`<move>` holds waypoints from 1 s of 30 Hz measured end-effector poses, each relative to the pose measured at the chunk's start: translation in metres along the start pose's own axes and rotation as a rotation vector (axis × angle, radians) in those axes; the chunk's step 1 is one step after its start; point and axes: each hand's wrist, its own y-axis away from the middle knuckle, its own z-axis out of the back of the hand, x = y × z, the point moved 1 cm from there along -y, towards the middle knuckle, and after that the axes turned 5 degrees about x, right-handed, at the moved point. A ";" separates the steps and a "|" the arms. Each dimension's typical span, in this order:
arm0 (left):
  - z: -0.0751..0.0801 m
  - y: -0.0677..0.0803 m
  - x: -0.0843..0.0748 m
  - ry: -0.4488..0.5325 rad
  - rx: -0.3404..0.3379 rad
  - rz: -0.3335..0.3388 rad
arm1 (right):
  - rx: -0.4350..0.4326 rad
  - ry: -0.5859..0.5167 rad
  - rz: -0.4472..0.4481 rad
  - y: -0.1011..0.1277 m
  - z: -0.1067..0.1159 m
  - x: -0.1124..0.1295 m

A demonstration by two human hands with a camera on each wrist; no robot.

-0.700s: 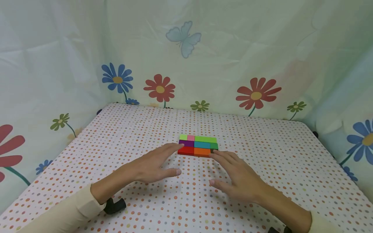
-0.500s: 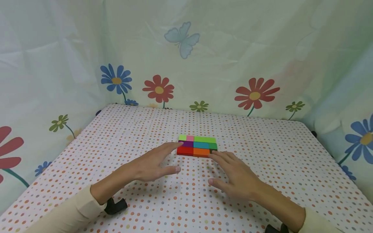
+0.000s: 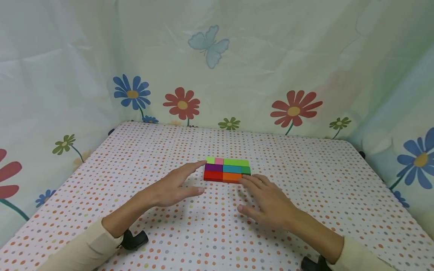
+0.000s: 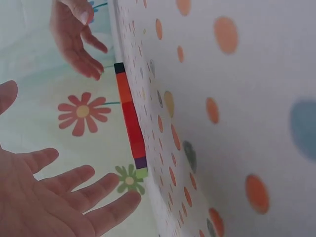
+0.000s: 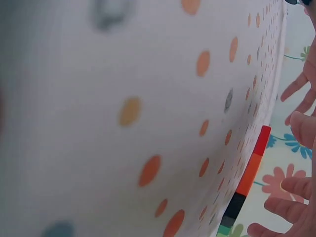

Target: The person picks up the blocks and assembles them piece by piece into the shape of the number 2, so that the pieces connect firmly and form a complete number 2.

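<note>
A flat rectangle of coloured blocks (image 3: 226, 170) lies in the middle of the dotted table (image 3: 305, 180): light green, pink, purple, teal, dark green, red and orange pieces pressed together. My left hand (image 3: 176, 184) hovers just left of it with straight fingers, the index tip close to its left edge. My right hand (image 3: 264, 199) lies flat at the front right corner, fingertips near the orange piece. Neither holds anything. The left wrist view shows the block rectangle (image 4: 129, 118) edge-on, with the left hand's fingers (image 4: 74, 197) spread.
Flower-printed curtain walls (image 3: 217, 75) close the table in at the back, left and right. Black wrist-camera mounts (image 3: 133, 239) sit under my forearms near the front edge.
Both hands have slid back slightly from the block rectangle, so their fingertips no longer overlap it. The blocks have not moved.
</note>
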 end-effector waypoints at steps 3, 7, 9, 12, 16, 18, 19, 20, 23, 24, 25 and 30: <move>0.001 0.001 0.000 0.003 -0.006 0.000 | -0.002 0.009 0.000 -0.004 -0.002 0.001; 0.001 0.003 -0.001 0.004 -0.006 -0.002 | -0.002 0.029 -0.002 -0.010 -0.003 0.003; 0.000 0.003 -0.001 0.009 -0.004 -0.007 | 0.000 0.036 -0.010 -0.012 -0.003 0.003; -0.001 0.003 -0.001 0.011 -0.001 -0.020 | 0.008 0.036 -0.023 -0.015 -0.002 0.003; -0.002 0.001 -0.002 -0.018 0.016 -0.024 | 0.032 0.041 -0.049 -0.017 -0.002 0.002; -0.003 0.000 -0.002 -0.041 0.028 -0.023 | 0.043 0.042 -0.059 -0.018 -0.003 0.002; -0.003 -0.001 -0.002 -0.052 0.036 -0.017 | 0.049 0.042 -0.065 -0.019 -0.003 0.002; -0.004 -0.002 -0.002 -0.059 0.042 -0.015 | 0.052 0.044 -0.063 -0.019 -0.003 0.002; -0.006 -0.004 -0.002 -0.070 0.058 -0.004 | 0.064 0.056 -0.060 -0.021 -0.004 0.001; -0.006 -0.005 -0.003 -0.071 0.067 0.005 | 0.069 0.061 -0.057 -0.021 -0.004 0.001; -0.007 -0.006 -0.003 -0.073 0.076 0.012 | 0.077 0.067 -0.058 -0.022 -0.004 0.001; -0.009 -0.011 -0.009 -0.124 0.111 0.022 | 0.122 0.087 -0.085 -0.025 -0.003 -0.001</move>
